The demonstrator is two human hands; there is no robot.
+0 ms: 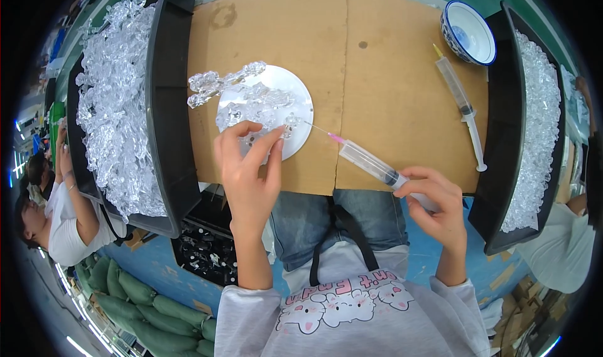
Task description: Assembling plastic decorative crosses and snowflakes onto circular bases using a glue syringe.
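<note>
My right hand (433,197) is closed around a syringe (370,163) with a pink needle hub. Its thin needle points left toward the white round plate (295,84). Over the plate, my left hand (251,159) pinches a small clear plastic piece (291,126) between thumb and fingertips, close to the needle tip. Several clear plastic pieces (264,99) lie on the plate in front of that hand, and some clear knobbly ones (210,84) stick out past its left rim. Part of the plate is hidden under my left hand.
A black bin (169,93) heaped with clear plastic parts stands at the left, another black bin (507,118) at the right. On the cardboard-topped table (389,18) lie a second syringe (458,93) with a yellow tip and a blue-patterned bowl (480,37). People sit at both sides.
</note>
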